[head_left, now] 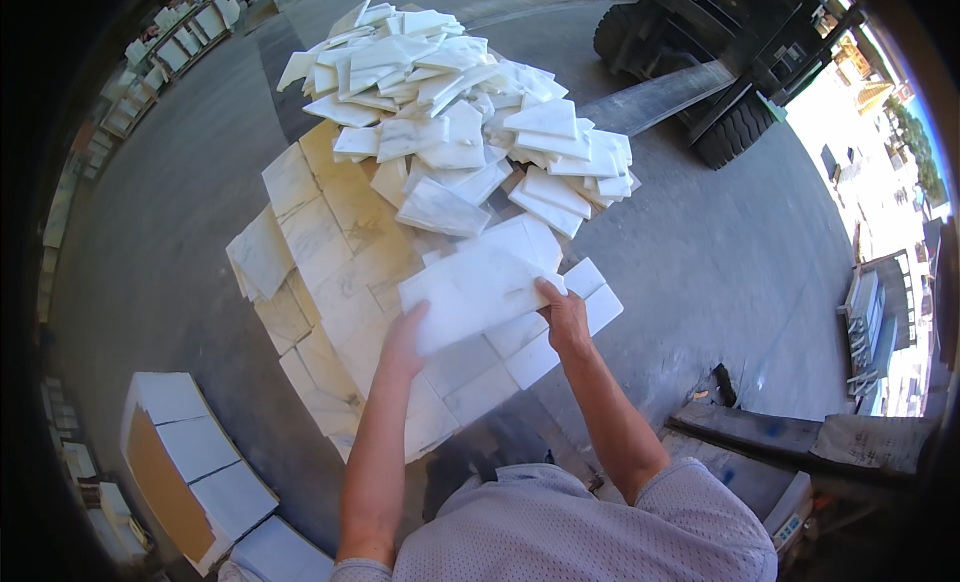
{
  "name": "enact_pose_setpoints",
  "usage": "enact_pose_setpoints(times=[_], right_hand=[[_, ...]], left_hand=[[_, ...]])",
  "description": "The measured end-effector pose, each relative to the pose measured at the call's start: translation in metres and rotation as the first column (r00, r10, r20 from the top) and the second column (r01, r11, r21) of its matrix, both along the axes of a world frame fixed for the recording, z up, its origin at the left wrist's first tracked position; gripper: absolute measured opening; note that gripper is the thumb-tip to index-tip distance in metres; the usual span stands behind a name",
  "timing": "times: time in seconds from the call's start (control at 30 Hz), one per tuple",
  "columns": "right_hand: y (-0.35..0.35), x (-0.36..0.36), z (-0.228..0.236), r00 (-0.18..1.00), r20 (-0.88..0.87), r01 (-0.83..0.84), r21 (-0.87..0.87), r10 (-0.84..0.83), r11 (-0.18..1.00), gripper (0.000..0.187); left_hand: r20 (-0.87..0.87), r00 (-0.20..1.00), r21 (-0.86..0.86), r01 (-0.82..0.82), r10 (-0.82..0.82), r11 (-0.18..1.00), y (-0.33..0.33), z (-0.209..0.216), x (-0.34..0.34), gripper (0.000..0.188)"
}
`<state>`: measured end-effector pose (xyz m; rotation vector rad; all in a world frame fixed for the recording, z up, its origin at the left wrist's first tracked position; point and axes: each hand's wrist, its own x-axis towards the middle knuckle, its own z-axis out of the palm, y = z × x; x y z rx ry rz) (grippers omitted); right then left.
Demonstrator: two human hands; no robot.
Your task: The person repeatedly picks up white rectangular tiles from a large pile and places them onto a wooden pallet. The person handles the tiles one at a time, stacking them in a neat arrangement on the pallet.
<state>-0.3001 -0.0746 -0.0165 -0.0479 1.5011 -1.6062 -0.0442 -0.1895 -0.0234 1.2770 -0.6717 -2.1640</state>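
Observation:
A white rectangular marble tile is held up between my two hands, tilted, with its long side running left to right. My left hand, slightly blurred, grips its left end. At the right end my right hand has its thumb on top and the fingers partly hidden behind. Below the tile, more marble tiles lie side by side in a flat layer, some white and some yellowish. Beyond them rises a loose heap of white tiles, piled at many angles.
A forklift stands at the far right, one fork reaching toward the heap. Stacked white tiles stand near left. A dark beam lies near right. Racks of slabs line the far left; grey floor surrounds the layer.

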Motion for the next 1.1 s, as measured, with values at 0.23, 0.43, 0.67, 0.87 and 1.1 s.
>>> enact_pose_setpoints(times=[0.23, 0.43, 0.67, 0.87, 1.1], right_hand=[[0.044, 0.038, -0.001, 0.949, 0.262, -0.142, -0.140, 0.175, 0.980, 0.058], [0.041, 0.021, -0.001, 0.883, 0.344, -0.260, -0.212, 0.321, 0.942, 0.057], [0.020, -0.021, 0.000, 0.934, 0.264, -0.177, -0.240, 0.240, 0.955, 0.051], [0.012, -0.044, -0.004, 0.901, 0.188, -0.362, -0.174, 0.392, 0.916, 0.051], [0.052, -0.012, 0.045, 0.841, -0.037, -0.539, -0.118, 0.539, 0.834, 0.060]], left_hand=[[-0.035, 0.999, 0.064, 0.008, -0.006, 0.998, 0.028, 0.003, 0.050, 0.051], [-0.025, 0.997, -0.009, 0.074, -0.074, 0.997, 0.008, -0.002, 0.037, 0.054], [-0.071, 0.989, -0.068, 0.126, -0.131, 0.990, -0.009, -0.006, -0.011, 0.058], [-0.036, 0.998, -0.114, 0.043, -0.047, 0.993, 0.000, -0.002, -0.021, 0.056], [-0.175, 0.983, 0.047, -0.046, 0.053, 0.998, 0.065, -0.012, 0.027, 0.054]])
